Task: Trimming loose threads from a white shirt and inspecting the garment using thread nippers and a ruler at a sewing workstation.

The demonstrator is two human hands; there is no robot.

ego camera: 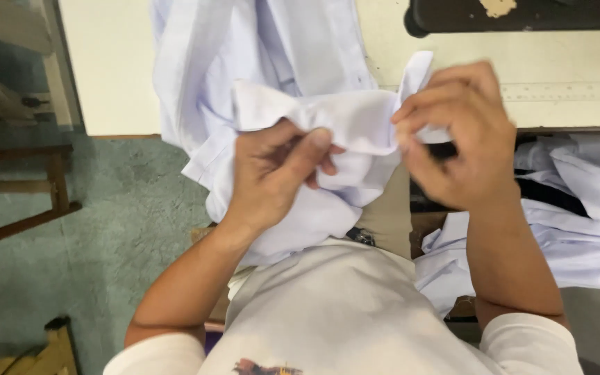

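The left hand (276, 173) and right hand (456, 135) are both pinching a white shirt (342, 121) near the desk (116, 69) edge. The loose cloth could be slipping floorward if either pinch is loosening.

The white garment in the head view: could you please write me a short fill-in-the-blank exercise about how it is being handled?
1. Both hands grip a garment whose colour is ____.
2. The left hand pinches the cloth between fingers and ____.
3. The rest of the garment lies on a cream ____ beyond the right hand.
4. The floor at the left is ____ in colour.

Missing words: white; thumb; table; green
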